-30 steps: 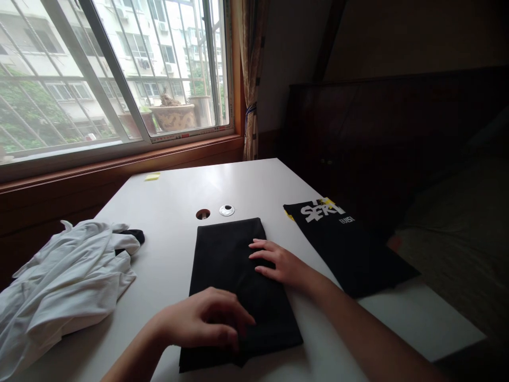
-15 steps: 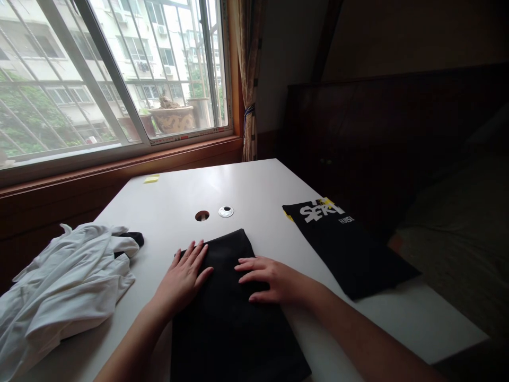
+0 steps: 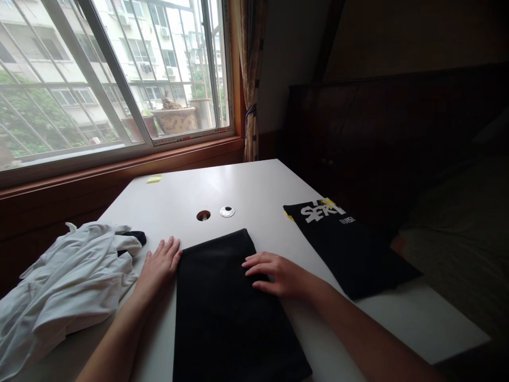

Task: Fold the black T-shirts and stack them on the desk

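A folded black garment point(image 3: 230, 313) lies flat on the white table in front of me, its near end cut off by the frame's bottom. Beside its left edge, my left hand point(image 3: 161, 262) rests on the tabletop with fingers extended, the thumb side touching or very near the cloth. My right hand point(image 3: 274, 273) lies over the garment's right edge, fingers loosely spread and holding nothing. To the right is another folded black garment point(image 3: 350, 254) with white lettering and some yellow.
A rumpled white cloth pile point(image 3: 79, 286) with a black bit showing sits on the left of the white table point(image 3: 254, 183). A cable hole point(image 3: 203, 216), its round cover point(image 3: 227, 211) and a yellow note point(image 3: 154, 179) are farther back. Beyond are a window and curtain point(image 3: 250, 106).
My left hand has slid left off the black garment onto the tabletop beside it. My right hand stays nearly in place at the right edge.
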A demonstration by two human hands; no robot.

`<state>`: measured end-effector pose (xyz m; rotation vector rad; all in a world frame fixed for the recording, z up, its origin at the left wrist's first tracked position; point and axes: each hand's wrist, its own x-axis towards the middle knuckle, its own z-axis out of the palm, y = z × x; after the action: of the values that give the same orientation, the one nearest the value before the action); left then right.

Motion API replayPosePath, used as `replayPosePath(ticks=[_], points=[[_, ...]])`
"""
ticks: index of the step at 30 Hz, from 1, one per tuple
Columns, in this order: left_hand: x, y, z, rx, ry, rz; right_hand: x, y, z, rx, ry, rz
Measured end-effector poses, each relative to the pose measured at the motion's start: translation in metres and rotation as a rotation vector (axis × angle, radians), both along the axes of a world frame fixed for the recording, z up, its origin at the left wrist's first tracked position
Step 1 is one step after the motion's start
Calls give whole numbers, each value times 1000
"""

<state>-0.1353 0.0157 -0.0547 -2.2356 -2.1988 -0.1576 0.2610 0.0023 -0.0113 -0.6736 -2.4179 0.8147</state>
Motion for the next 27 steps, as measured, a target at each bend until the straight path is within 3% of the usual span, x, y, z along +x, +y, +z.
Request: replayPosePath(ticks=[3, 9, 13, 18, 27], points=[[5, 0, 4, 45, -84, -53, 1, 0, 1, 64, 13, -64], [34, -8, 17, 105, -224, -426, 1, 3, 2, 242, -15, -299], [51, -14, 22, 31, -200, -541, -10, 8, 3, 289, -11, -241], [54, -15, 25, -37, -178, -578, -23, 9, 1, 178, -220, -85], [52, -14, 22, -38, -142, -543, -6, 23, -18, 83, -417, -451]])
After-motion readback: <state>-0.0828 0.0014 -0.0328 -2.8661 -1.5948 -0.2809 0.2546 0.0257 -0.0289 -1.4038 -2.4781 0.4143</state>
